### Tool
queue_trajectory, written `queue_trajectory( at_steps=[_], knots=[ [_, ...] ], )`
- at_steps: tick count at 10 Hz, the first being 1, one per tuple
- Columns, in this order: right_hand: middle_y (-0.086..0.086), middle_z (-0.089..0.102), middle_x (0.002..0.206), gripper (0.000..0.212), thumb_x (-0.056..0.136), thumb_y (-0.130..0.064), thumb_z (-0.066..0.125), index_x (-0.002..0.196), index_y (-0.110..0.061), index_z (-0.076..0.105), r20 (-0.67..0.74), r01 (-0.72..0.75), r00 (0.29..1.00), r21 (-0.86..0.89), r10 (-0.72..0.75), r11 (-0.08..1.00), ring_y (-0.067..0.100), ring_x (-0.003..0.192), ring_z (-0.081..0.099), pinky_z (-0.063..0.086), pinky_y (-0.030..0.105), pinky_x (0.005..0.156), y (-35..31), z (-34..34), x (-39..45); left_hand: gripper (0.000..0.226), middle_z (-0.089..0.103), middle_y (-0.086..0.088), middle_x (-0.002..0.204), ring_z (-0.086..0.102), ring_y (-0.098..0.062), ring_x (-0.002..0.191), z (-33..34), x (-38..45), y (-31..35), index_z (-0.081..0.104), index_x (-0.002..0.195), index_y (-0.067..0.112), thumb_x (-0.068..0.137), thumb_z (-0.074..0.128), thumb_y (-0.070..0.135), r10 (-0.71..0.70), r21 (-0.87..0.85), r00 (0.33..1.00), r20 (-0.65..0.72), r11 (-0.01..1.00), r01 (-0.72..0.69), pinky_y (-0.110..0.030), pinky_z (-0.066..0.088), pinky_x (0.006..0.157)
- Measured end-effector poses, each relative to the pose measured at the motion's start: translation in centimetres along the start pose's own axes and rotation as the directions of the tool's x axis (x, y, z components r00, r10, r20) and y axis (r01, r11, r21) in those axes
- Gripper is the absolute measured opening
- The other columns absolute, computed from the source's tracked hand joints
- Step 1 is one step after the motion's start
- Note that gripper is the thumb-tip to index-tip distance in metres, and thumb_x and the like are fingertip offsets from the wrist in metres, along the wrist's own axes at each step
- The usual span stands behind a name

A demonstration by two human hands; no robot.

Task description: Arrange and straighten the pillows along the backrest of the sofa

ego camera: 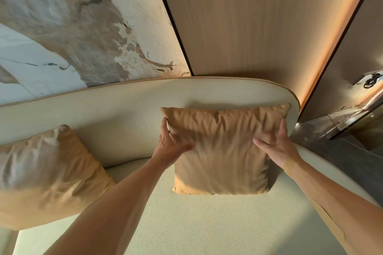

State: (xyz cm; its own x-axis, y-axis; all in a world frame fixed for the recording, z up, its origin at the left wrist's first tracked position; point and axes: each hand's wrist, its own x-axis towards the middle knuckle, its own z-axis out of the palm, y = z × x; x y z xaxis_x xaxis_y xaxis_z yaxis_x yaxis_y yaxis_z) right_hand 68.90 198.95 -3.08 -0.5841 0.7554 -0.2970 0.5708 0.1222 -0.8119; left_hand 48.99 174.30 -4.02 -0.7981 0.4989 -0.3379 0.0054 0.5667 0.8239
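The tan square pillow stands upright on the cream sofa seat, its back leaning on the curved backrest near the sofa's rounded end, and it sits squarely between the two hands. The left hand clasps its left edge: the fingers run up that side while the thumb presses into the front face, denting the soft cover. The right hand mirrors this on the right edge, fingers curled round the side and thumb laid across the front. Holding both edges at the same height looks meant to square the pillow, so its top seam runs level with the backrest rim and its lower edge beds flat on the seat. The cover shows loose creases between the thumbs, so a light tug outward would likely smooth it. A second tan pillow lies well off to the left of the left fingers, slumped and tilted, its top corner resting on the backrest; it appears to need the same treatment. Behind the fingers rise a marble-patterned wall panel and a wood-grain panel.
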Motion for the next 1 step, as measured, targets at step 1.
queue_trajectory(
  at_steps=[1],
  knots=[
    [-0.002,0.017,0.163,0.107,0.080,-0.049,0.071,0.156,-0.030,-0.002,0.006,0.030,1.000,-0.076,-0.030,0.997,0.021,0.147,0.024,0.023,0.037,0.117,-1.25,-0.28,-2.06,0.129,0.022,-0.008,0.161,0.033,-0.031,0.144,-0.67,-2.00,0.72,-0.011,0.153,0.039,0.068,0.086,0.040,0.034,0.044,0.999,-0.026,0.998,-0.033,-0.042,0.033,0.111]
  ],
)
